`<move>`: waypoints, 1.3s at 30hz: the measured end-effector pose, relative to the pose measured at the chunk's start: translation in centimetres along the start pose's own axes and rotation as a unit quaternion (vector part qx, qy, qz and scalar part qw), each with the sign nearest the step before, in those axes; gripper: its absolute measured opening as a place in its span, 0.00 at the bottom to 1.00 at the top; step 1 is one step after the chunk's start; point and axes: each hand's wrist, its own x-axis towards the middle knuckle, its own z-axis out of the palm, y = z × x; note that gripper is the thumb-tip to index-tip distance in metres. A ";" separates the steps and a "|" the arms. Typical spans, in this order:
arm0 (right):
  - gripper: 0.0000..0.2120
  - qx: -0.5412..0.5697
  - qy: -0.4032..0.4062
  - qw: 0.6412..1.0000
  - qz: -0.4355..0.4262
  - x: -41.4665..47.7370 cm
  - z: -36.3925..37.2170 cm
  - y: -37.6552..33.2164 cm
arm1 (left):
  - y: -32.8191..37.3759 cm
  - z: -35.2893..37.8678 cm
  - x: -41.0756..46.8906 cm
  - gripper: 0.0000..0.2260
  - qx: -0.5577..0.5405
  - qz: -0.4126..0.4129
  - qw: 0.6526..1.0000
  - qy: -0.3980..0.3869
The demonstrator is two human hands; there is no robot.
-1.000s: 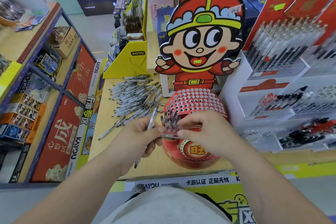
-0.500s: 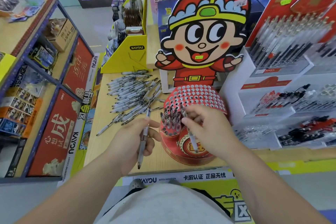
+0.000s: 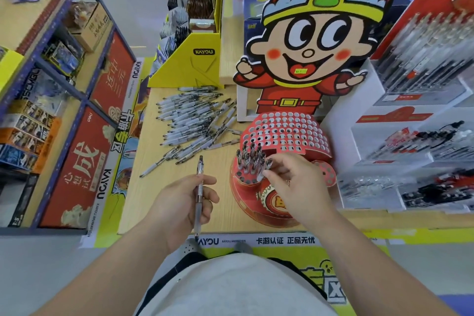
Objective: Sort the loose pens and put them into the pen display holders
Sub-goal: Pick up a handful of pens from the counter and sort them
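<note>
The pen [image 3: 266,166] being placed is pinched near its top by the fingertips of the right hand [image 3: 295,182]. It is at the front of the red holder [image 3: 282,133], right beside the small cluster of standing pens [image 3: 250,159] in the lower tier. I cannot tell whether its tip is in a hole, because the fingers hide it.

The main risk, as I judge it, is crowding. The fingers are very close to the standing pens, so a sideways nudge could tilt them or lift them out. A tip pushed down between holes could dent the thin card. The holder looks light and may slide or tip if pressed at its front edge.

The left hand [image 3: 184,202] is curled round a second pen [image 3: 199,187], held lengthwise over the table [image 3: 141,200] near its front edge with the tip toward the person. A slack grip could drop it to the floor.

Further back the loose pens [image 3: 195,123] lie heaped, some close to the holder, where a sweeping wrist could scatter them.
</note>
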 end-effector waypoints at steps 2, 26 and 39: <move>0.09 -0.010 -0.004 1.000 -0.001 0.1 0.3 0.1 | -0.1 -0.1 0.0 0.13 -0.001 -0.001 1.000 0.002; 0.14 -0.101 -0.026 0.994 -0.020 1.0 0.8 -0.4 | 0.4 -0.4 -0.8 0.13 0.000 0.005 1.000 -0.013; 0.13 -0.181 -0.024 0.983 -0.019 0.6 2.1 -0.7 | -0.1 -0.8 -1.8 0.14 0.005 0.005 0.999 -0.033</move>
